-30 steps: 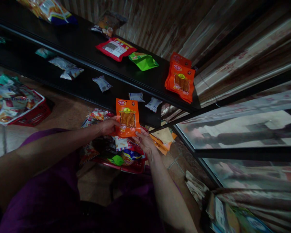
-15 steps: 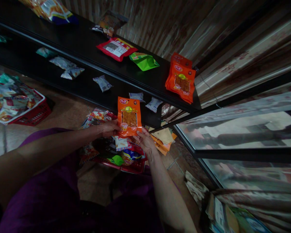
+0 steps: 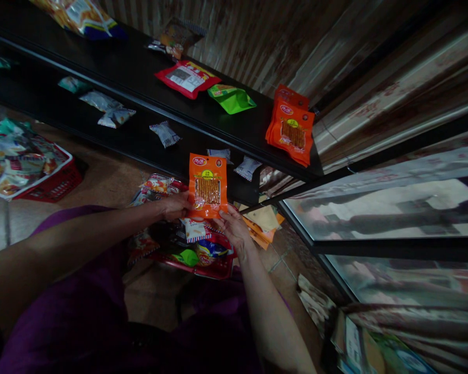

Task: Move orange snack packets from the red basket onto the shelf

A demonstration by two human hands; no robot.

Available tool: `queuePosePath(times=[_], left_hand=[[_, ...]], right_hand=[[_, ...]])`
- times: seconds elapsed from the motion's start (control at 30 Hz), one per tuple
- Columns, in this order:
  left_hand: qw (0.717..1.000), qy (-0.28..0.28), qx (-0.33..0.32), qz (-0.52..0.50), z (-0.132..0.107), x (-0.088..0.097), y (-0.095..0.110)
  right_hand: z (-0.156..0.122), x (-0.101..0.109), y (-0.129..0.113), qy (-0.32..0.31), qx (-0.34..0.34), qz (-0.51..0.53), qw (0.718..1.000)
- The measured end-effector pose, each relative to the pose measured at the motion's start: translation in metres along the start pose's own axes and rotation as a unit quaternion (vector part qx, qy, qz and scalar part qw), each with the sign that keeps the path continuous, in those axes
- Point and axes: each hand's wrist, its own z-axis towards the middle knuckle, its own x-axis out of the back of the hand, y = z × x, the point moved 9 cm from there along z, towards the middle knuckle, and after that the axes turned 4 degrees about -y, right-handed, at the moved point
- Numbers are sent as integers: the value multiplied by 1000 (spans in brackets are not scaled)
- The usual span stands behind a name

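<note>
Both my hands hold an orange snack packet (image 3: 208, 187), upright, its window of brown sticks facing me. My left hand (image 3: 178, 205) grips its lower left side, fingers closed and partly behind it. The lower right corner is pinched by my right hand (image 3: 231, 222). Beneath the packet is a red basket (image 3: 214, 271) of mixed snack packets, among them a blue one (image 3: 210, 249) and a green one (image 3: 187, 257). Similar orange packets (image 3: 290, 127) lie stacked at the right end of the black shelf's upper board.
The black shelf (image 3: 140, 67) crosses ahead, bearing a red packet (image 3: 187, 79), a green packet (image 3: 232, 98) and small white packets (image 3: 164, 134) on its lower board. Another full red basket (image 3: 54, 182) stands on the floor at left. A glass-panelled frame (image 3: 374, 208) and curtains flank the right.
The orange packet has tilted slightly, its window glare shifting. Both hands keep their hold, and all else stays in place.
</note>
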Motion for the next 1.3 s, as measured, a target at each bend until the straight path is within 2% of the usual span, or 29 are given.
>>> queuePosePath(times=[0.3,0.6,0.9,1.1,1.3], left_hand=[[1000,5,1,14,-1,4,1],[1000,12,-4,27,-5,0,4],[999,-5,-15,30,-4,-5,5],[995,48,-8,89,-5,1,6],[991,66,-18,114,-6,3,7]], right_hand=[[-2,-6,-3,-23,4,-12,1000],[-4,-7,-5,-23,9,-22,999],[-4,-11,-5,-20,10,-23,999],[-4,-12,-4,-27,10,-23,999],[-3,-10,-3,-21,12,-27,999]])
